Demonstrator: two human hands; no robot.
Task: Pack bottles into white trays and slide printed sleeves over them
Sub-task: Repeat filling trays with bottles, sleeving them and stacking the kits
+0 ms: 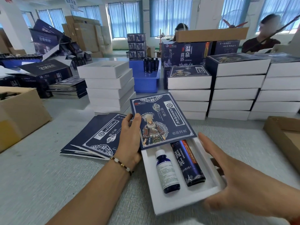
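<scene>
Left fingers [135, 120] pinch printed sleeve [159, 120] edge; right hand [227, 174] fingers straight, seemingly touching white tray [183, 203], blurred. Between them, blue bottle [167, 172] and dark tube [189, 163] half covered. I judge sleeving underway; next, push tray home squarely.

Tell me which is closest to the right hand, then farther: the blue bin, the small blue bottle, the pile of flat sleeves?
From the right hand:
1. Small blue bottle, in the tray just left.
2. Pile of flat sleeves, beyond the left hand.
3. Blue bin, far back.
</scene>
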